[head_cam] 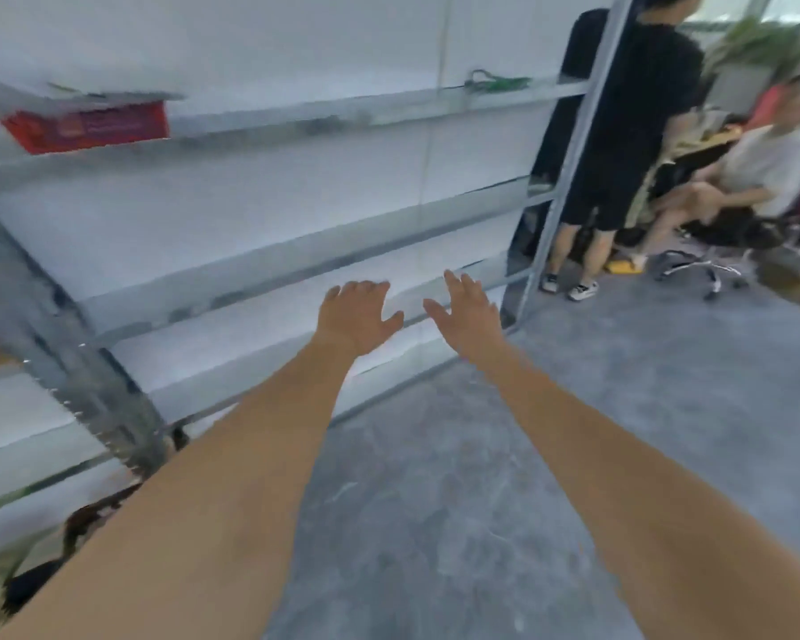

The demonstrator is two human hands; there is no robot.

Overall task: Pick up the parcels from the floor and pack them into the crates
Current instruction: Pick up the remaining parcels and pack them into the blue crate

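Note:
Both my arms reach forward over the grey floor. My left hand is open, palm down, fingers spread, holding nothing. My right hand is open beside it, fingers apart and empty. Both hands hover in front of the lower levels of a grey metal shelving rack. A red box lies on an upper shelf at the far left. No parcel on the floor and no crate shows in this blurred view.
The rack's diagonal metal post crosses the left side. A person in black stands at the rack's right end. Another person sits on an office chair at the far right. Dark items lie low at the left.

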